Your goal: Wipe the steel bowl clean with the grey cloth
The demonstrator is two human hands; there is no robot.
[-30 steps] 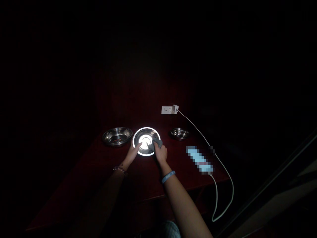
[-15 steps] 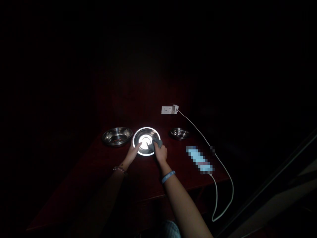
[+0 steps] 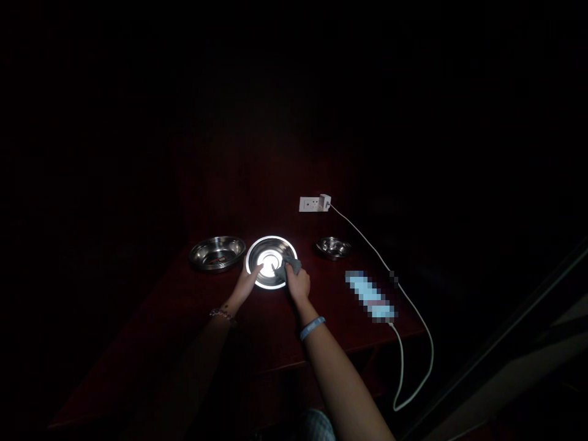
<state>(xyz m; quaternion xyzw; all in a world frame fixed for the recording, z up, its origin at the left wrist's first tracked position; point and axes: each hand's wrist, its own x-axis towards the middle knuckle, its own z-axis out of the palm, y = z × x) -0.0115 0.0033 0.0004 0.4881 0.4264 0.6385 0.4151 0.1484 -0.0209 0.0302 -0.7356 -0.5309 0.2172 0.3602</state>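
Note:
A shiny steel bowl (image 3: 264, 248) is tilted toward me above the dark red table, its inside brightly lit. My left hand (image 3: 245, 280) grips its lower left rim, thumb over the edge and fingers hidden behind. At the right rim, my right hand (image 3: 298, 283) is closed on a grey cloth (image 3: 288, 267), which lies against the bowl's inner wall. Part of the cloth is covered by the thumb and fingers.
Wide steel bowls (image 3: 217, 252), apparently stacked, stand at the left; smaller steel bowls (image 3: 333, 247) stand at the right. A blurred, lit device (image 3: 370, 296) lies on the table (image 3: 257, 337), its white cable (image 3: 430, 349) looping past the edge to a wall socket (image 3: 310, 204).

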